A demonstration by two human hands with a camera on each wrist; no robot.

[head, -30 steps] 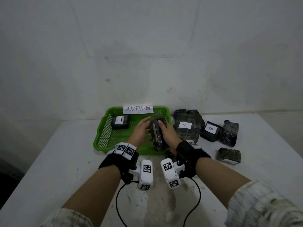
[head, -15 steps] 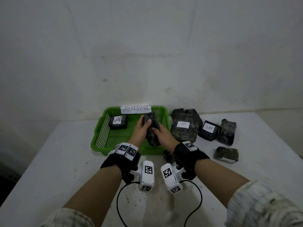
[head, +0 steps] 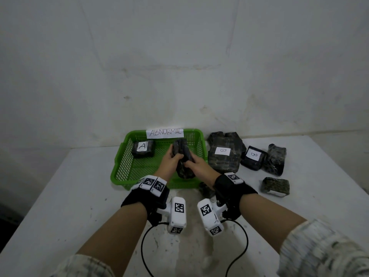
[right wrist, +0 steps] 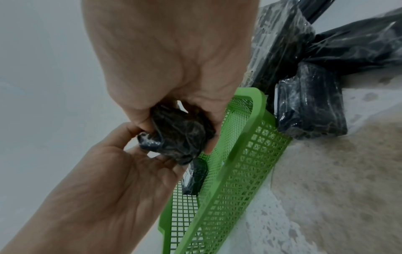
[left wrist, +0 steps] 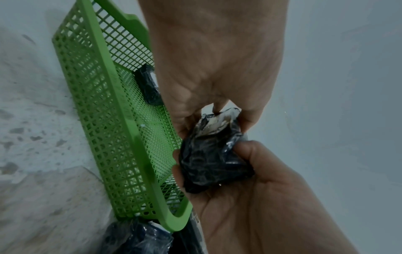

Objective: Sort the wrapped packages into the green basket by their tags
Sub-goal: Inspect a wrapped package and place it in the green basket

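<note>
At the far left my white table drops off into a dark gap, and behind it a bare, pale, scuffed wall fills the upper part of my view. The tabletop is speckled with small dark flecks, and between my forearms there is a worn, brownish patch. A green basket with mesh walls sits toward the back, close to the wall, and a paper sign reading ABNORMAL is fixed to its far rim. In its back left corner lies a dark package tagged A.

My left hand curls round the left side of a dark wrapped package, which I hold upright above the basket's right half, off its floor. My right hand grips the same package from the right, thumb and fingers pressed into the crinkled film. In the left wrist view a pale scrap shows at its top end; I cannot tell whether that is a tag.

Just right of the basket lies a large package tagged B, then a smaller package tagged B touching it, then an untagged dark bundle standing beside that. Nearer me sits a low camouflage-patterned package, apart from the others. A further small package lies against the basket's near right corner, partly hidden by my right wrist. Black cables loop from my wrist cameras across the table.
</note>
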